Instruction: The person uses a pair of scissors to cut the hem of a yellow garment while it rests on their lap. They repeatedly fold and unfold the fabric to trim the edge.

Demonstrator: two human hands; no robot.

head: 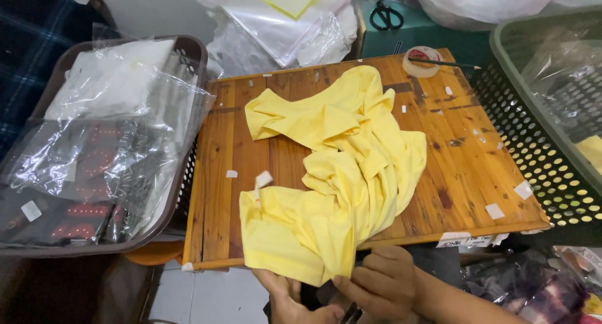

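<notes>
From the head camera, you are looking down on a wooden bench (464, 167) with a crumpled yellow garment (338, 180) lying across its middle and spilling over the near edge. The cloth is bunched in folds, and its lower end hangs past the bench edge toward you.

Your left hand (290, 297) sits under that hanging edge, palm up, with the fabric resting on it; its fingers are mostly hidden by the cloth, so you cannot tell whether they are spread or pressed together. Your right hand (381, 281) is just beside it, knuckles up, its fingers (351, 275) curled together and pinching the lower hem of the yellow garment.

A small white tag (263, 179) lies on the garment's left side, and scraps of white tape dot the bench boards. At the far edge of the bench lies a roll of tape (421, 61) with a thin pencil (453, 64) touching it. Beyond that, black scissors (385, 15) lie on a teal surface.

To the left of the bench stands a brown basket (195, 51) filled with clear plastic bags (106, 129). To the right stands a green perforated basket (539, 142).
</notes>
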